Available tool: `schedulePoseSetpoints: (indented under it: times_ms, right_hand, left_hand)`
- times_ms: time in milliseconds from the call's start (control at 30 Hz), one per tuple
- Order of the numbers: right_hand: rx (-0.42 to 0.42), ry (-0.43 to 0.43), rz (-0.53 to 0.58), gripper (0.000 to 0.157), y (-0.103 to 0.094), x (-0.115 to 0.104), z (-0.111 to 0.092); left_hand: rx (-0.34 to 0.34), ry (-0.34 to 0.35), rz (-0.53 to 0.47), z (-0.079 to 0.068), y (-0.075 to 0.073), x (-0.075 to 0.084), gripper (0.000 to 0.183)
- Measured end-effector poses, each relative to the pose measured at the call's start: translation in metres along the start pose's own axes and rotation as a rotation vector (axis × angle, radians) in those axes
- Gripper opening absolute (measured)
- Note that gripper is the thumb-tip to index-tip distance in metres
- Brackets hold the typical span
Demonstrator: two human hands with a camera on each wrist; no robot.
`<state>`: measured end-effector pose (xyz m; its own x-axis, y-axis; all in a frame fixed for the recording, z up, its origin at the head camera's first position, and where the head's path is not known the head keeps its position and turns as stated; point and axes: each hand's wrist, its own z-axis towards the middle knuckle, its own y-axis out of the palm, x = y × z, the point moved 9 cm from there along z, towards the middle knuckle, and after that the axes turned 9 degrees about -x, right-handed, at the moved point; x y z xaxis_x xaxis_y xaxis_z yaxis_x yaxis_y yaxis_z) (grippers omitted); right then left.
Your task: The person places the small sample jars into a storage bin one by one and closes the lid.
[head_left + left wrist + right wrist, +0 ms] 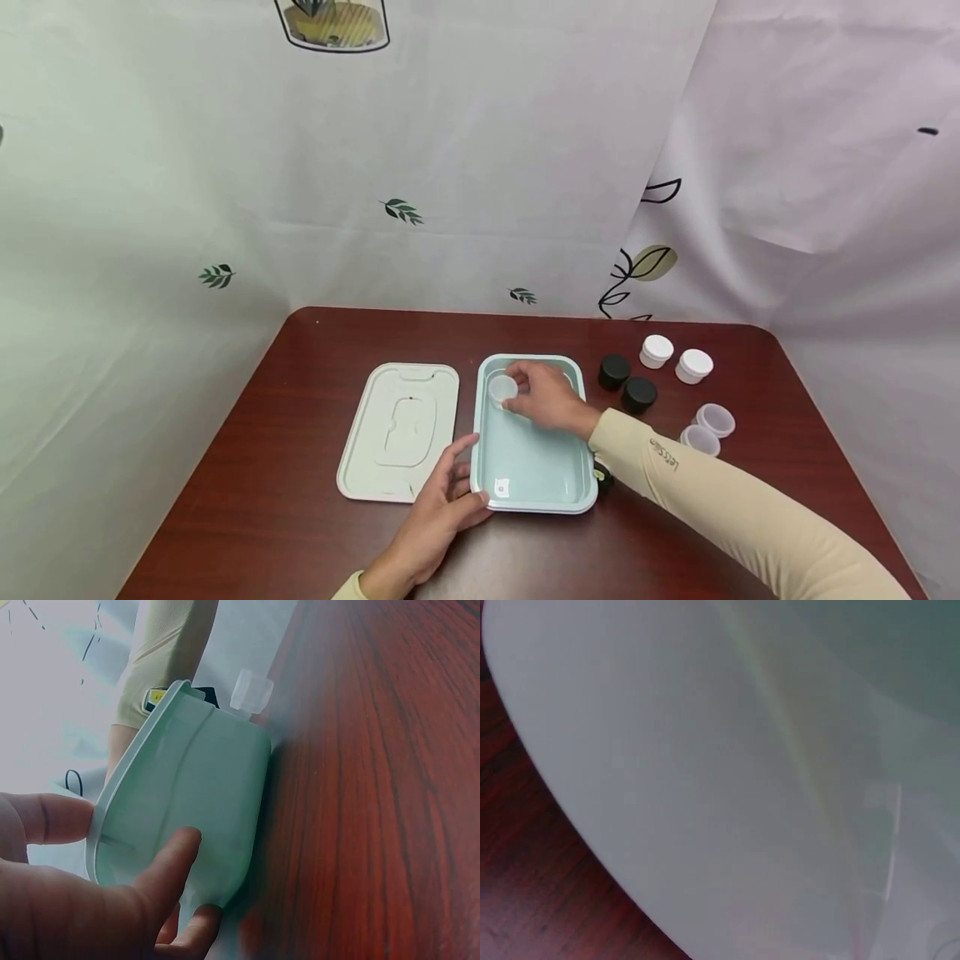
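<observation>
Right hand (pixel 546 395): thumb and fingers pinching one translucent jar (pixel 502 388), inside the tray (pixel 534 506) at its far-left corner. Can't tell if the jar's base touches the tray floor. Right sleeve (pixel 720 500) comes in from near right, crossing the tray's right rim.

Left hand (pixel 444 508): spread at the tray's near-left corner, fingers on the outer wall and rim, thumb at the corner.

Edges: narrow gap between tray and white lid (pixel 405 429), left fingers reaching into its near end. Black jars (pixel 615 372) sit just off the right rim. Room: near half of the tray, and the surface (pixel 292 433) left of the lid.

Count: tray 1, lid 1, black jars 2, white jars (pixel 657 351) 2, translucent 3 (one pinched, two loose jars (pixel 715 420) at right). Right wrist view too blurred to add detail.
</observation>
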<state>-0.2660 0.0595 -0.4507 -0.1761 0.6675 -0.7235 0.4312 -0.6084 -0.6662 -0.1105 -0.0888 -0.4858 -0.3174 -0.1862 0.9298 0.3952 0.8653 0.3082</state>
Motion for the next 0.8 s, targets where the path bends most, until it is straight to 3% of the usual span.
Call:
schedulePoseSetpoints:
  times_ms: [267,433,600,800]
  right_hand:
    - [0.003,0.026,0.025,0.050,0.003,0.007,0.001]
    - [0.059,0.023,0.016,0.045,-0.003,0.004,-0.005]
    - [0.125,-0.039,0.058,0.043,-0.016,-0.007,-0.013]
    - [0.155,-0.140,0.211,0.043,-0.039,-0.013,-0.025]
  left_hand:
    - [0.009,-0.011,0.005,0.000,0.000,0.000,0.081]
    - [0.022,-0.016,0.012,-0.002,0.001,-0.001,0.082]
    - [0.039,-0.013,0.007,-0.004,0.002,-0.002,0.082]
    - [0.054,-0.009,0.005,-0.004,0.002,0.000,0.082]
